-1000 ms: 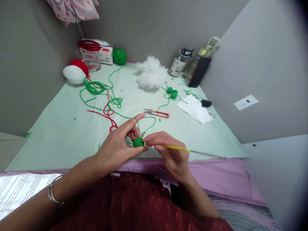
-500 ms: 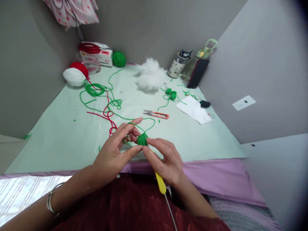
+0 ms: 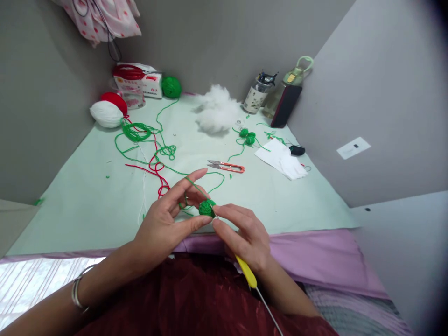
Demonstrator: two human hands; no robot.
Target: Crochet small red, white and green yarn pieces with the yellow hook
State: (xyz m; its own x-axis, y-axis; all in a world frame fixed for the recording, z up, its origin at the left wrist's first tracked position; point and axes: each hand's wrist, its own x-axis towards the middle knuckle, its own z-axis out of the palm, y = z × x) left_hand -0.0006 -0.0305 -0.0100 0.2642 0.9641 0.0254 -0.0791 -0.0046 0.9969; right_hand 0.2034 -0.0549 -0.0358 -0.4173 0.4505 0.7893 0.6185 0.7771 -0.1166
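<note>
Between the thumb and fingers of my left hand [image 3: 171, 210] is a small green crochet piece [image 3: 206, 207], rounded in shape. Green yarn [image 3: 196, 184] runs from it over my raised left index finger and back across the table. My right hand [image 3: 247, 235] is closed around a crochet hook [image 3: 246, 270] with a yellow grip and a long metal shaft. The hook's thin tip meets the right side of the crochet piece; whether it sits inside a stitch I cannot tell. Orange thread snips [image 3: 226, 166] lie just beyond my hands.
White stuffing [image 3: 216, 112] sits at the back middle. Small green crocheted balls [image 3: 248, 136] and white paper [image 3: 281, 158] lie to the right. A pen cup [image 3: 255, 95] and bottle [image 3: 280, 95] stand behind them. Loose red yarn [image 3: 157, 172] and a white yarn ball [image 3: 107, 113] are on the left.
The crochet piece has turned in my left fingers and sits slightly lower. My right hand has shifted a little right and down, and the hook's handle end has swung to the right.
</note>
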